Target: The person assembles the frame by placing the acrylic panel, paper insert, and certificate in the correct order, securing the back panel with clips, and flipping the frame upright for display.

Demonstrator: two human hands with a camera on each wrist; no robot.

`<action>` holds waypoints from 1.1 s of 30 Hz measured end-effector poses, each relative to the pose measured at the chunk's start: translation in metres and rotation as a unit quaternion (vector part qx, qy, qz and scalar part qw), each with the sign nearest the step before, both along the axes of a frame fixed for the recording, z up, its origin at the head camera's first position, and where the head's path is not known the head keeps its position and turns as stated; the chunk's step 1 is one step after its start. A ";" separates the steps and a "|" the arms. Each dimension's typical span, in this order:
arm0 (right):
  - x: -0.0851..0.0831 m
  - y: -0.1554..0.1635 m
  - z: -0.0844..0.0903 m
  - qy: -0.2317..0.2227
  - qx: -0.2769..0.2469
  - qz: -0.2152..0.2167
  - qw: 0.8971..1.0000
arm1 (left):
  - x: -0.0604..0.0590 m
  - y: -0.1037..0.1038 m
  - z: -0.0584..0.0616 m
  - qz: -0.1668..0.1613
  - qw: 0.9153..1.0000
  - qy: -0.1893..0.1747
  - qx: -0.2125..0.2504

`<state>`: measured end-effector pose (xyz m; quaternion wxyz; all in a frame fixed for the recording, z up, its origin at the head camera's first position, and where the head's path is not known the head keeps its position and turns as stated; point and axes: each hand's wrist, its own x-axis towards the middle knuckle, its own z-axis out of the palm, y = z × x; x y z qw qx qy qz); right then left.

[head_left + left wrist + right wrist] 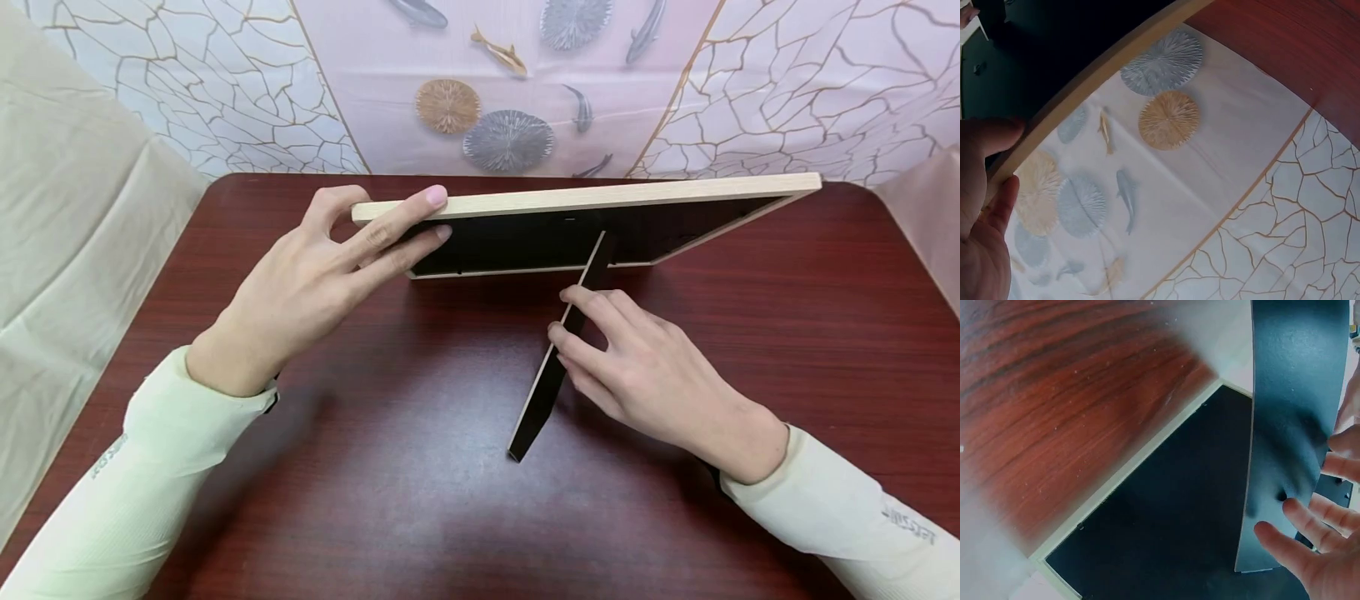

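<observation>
A picture frame (pixel 570 198) with a pale wood edge and black backing stands tilted on the table, its back facing me. My left hand (pixel 300 283) grips its upper left corner, two fingers laid over the edge and back. In the left wrist view, a thumb and finger (pixel 1004 212) hold either side of the wooden rim. The black stand leg (pixel 547 383) swings out from the backing toward me. My right hand (pixel 645 367) holds this leg partway along, fingertips on its edge. In the right wrist view, fingertips (pixel 1269 534) touch the leg's broad face.
Beneath everything is a dark red wood-grain table (pixel 420 517) with rounded far corners. Behind it hangs a printed cloth (pixel 375 83) with fish and round leaf patterns. Pale fabric (pixel 60 233) drapes along the left side.
</observation>
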<state>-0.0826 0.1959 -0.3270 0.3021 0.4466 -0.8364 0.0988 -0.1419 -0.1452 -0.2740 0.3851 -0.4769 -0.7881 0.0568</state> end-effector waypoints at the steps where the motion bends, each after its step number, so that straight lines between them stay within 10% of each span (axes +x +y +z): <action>1: 0.000 0.001 0.002 0.000 0.004 -0.003 1.000 | 0.001 0.001 0.000 -0.002 1.000 0.001 0.005; 9: 0.004 0.016 0.026 0.037 -0.106 -0.030 0.993 | 0.029 0.024 -0.003 -0.006 0.992 -0.018 0.128; 18: -0.009 0.042 0.048 0.100 -0.316 -0.101 0.938 | 0.053 0.062 -0.001 0.064 0.984 -0.020 0.167; 33: -0.025 0.075 0.057 -0.018 -0.295 -0.184 0.938 | 0.059 0.119 -0.002 0.154 0.974 0.007 0.167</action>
